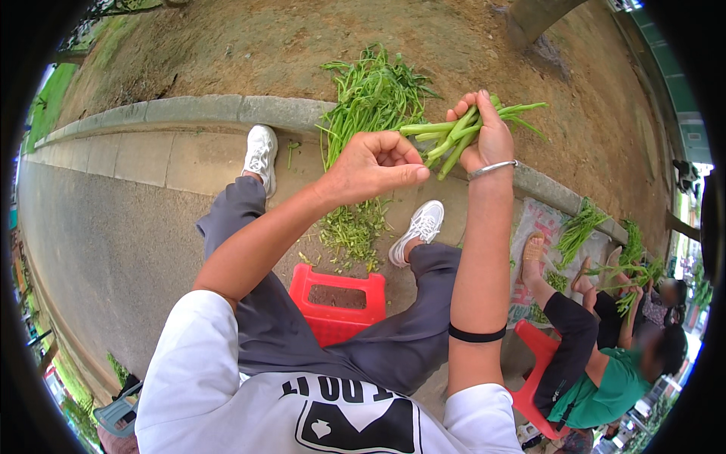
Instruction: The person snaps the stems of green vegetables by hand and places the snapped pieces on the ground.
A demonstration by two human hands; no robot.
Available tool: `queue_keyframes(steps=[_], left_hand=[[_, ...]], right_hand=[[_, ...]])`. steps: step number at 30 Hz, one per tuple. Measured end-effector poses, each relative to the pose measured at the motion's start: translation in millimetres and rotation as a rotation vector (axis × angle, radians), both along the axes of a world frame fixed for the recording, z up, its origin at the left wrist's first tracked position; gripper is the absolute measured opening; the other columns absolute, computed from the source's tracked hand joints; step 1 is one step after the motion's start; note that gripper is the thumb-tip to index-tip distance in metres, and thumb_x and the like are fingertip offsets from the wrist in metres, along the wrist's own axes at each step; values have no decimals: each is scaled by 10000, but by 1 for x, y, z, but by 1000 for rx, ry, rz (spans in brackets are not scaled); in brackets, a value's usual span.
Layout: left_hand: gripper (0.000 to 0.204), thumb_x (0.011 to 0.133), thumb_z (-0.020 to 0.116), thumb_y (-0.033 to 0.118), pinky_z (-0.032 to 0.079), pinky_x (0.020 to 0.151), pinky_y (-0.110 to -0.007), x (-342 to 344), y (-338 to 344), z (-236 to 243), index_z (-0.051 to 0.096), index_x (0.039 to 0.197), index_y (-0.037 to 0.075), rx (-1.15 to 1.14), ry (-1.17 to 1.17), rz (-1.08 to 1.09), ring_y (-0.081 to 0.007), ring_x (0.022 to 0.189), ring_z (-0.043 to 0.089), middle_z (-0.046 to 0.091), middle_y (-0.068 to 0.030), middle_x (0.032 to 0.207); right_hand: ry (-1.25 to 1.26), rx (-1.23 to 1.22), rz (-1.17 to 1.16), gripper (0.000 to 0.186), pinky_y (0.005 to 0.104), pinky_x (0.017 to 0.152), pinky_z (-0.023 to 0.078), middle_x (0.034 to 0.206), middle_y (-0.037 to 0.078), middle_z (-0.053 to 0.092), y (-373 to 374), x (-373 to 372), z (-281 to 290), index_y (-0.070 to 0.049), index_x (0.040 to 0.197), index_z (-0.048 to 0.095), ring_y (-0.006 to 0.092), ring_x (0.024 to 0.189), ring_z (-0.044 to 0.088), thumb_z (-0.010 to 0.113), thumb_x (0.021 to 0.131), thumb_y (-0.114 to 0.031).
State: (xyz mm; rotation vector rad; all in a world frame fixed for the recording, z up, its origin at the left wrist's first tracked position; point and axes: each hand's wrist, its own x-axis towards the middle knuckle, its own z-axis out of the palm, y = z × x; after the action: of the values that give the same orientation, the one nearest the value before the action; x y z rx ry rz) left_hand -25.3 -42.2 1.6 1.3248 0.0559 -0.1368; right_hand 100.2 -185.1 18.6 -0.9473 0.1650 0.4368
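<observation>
My right hand [488,135] is closed round a small bunch of green leafy-vegetable stems [454,140], raised in front of me. The thick cut ends point left and down, and thinner shoots stick out to the right past the fingers. My left hand [378,163] is right beside the stem ends, its fingers curled and its thumb close to the forefinger. What lies between those fingertips, if anything, is hidden. Below and behind the hands, a big heap of long green vegetable stalks [374,91] rests against the kerb. Nearer me lies a pile of torn leaves and scraps [354,234].
A red plastic stool [336,310] stands between my legs. The stone kerb [212,110] crosses ahead, with bare earth beyond. At right, a person in a green top [605,393] sits on a red stool near a plastic sheet [541,227] with more green bunches [581,231].
</observation>
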Motion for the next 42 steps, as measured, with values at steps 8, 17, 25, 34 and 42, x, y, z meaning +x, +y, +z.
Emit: queue_keyframes(steps=[8, 17, 25, 34, 42], left_hand=[[231, 792, 685, 234, 395, 467, -152, -1, -1, 3, 614, 867, 27, 82, -11, 119, -1, 573, 498, 584, 29, 694], [230, 829, 641, 199, 358, 438, -161, -3, -1, -9, 627, 944, 1, 171, -45, 140, 0, 530, 468, 584, 34, 673], [112, 775, 636, 102, 363, 425, -225, -3, 3, -6, 634, 817, -2, 735, -393, 330, -65, 467, 467, 590, -33, 643], [46, 718, 584, 50, 416, 448, -258, -2, 15, -6, 593, 723, 5, 954, -417, 413, -136, 486, 539, 569, -83, 629], [12, 709, 565, 4, 379, 439, -243, 0, 21, 0, 561, 699, 10, 910, -432, 495, -105, 470, 482, 511, -60, 586]], right_hand=[[-103, -193, -109, 192, 333, 571, 541, 797, 128, 612, 13, -9, 5, 21, 873, 514, 198, 653, 616, 519, 888, -171], [-205, -303, -147, 210, 311, 556, 536, 794, 137, 616, 27, -16, 7, 39, 886, 513, 197, 632, 621, 500, 896, -170], [-250, -375, -98, 261, 287, 573, 523, 762, 121, 618, 32, -21, 10, 42, 844, 533, 175, 634, 621, 484, 907, -206], [-361, -439, -23, 285, 273, 552, 499, 707, 90, 611, 38, -28, 2, 20, 803, 537, 155, 615, 613, 469, 920, -231], [-287, -342, -36, 253, 277, 572, 500, 712, 92, 609, 39, -29, 4, 8, 827, 517, 166, 646, 620, 470, 920, -223]])
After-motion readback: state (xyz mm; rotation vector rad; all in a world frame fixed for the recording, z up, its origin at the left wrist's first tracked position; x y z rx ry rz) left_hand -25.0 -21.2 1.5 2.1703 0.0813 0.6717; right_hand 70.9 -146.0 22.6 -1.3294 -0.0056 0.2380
